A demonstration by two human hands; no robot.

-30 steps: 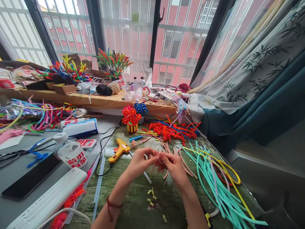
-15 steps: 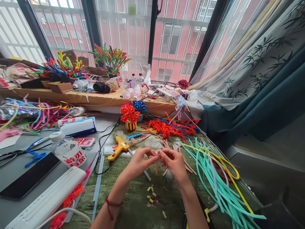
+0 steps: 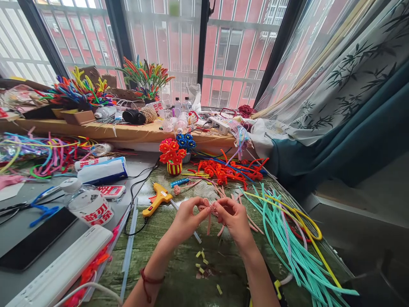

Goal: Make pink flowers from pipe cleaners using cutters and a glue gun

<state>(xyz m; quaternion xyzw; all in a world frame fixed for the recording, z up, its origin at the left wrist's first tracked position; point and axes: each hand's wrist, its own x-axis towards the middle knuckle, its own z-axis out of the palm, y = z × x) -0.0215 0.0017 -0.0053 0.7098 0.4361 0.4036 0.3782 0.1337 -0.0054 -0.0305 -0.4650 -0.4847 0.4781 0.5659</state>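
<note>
Both hands meet over the green table, pinching a looped pink pipe cleaner (image 3: 205, 207) between thumbs and fingertips. My left hand (image 3: 191, 218) holds its left side, and one pink end hangs down below the fingers. My right hand (image 3: 232, 217) grips the other side; its fingers partly hide the piece. Just behind the hands lie loose pink pipe cleaners (image 3: 254, 225). A small pink coiled flower on a stem (image 3: 177, 190) rests farther left, beside a blue stick-like piece (image 3: 179, 183). Small yellow bits (image 3: 201, 254) are scattered in front of the hands.
A yellow glue gun (image 3: 157, 199) lies left of the hands, its cord running forward. Turquoise pipe cleaners (image 3: 287, 243) spread along the right. Behind are red pipe-cleaner pieces (image 3: 220, 170) and a striped pot (image 3: 174, 169) of red flowers. A water bottle (image 3: 83, 202) and scissors (image 3: 22, 206) stand left.
The hands stay in nearly the same place, still pinching the pink pipe cleaner, with slight finger movement. The view has shifted slightly.
</note>
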